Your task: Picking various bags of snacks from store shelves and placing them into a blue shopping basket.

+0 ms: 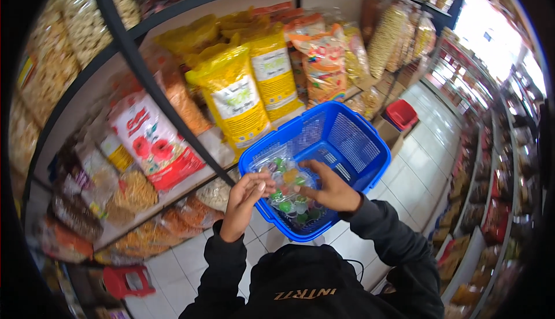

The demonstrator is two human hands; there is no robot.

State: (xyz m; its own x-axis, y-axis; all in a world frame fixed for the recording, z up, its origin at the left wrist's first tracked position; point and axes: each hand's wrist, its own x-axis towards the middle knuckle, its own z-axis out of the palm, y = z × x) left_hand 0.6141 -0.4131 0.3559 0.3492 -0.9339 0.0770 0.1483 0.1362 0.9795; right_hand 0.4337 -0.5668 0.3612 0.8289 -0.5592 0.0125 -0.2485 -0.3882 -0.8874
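Observation:
A blue plastic basket point(375, 163) with mesh sides stands before me, beside the shelf. Over its near left part is a clear plastic bag of small colourful cups or sweets point(286, 178), green, orange, red and whitish. My right hand point(331, 186) reaches over the basket from the right, its fingers spread at the bag's right side; whether it grips the bag is unclear. My left hand point(249, 195) is at the basket's left rim, its fingertips at the bag's left edge, and its hold on the plastic cannot be told. More green and pale pieces point(303, 217) show low in the basket.
A dark-framed shelf point(173, 6) curves along the left and front, with yellow snack bags point(236, 97), a red-and-white bag point(154, 141) and an orange bag point(323, 65). A red stool point(128, 281) stands at lower left. A red container point(402, 114) and more stocked shelves point(470, 258) lie right.

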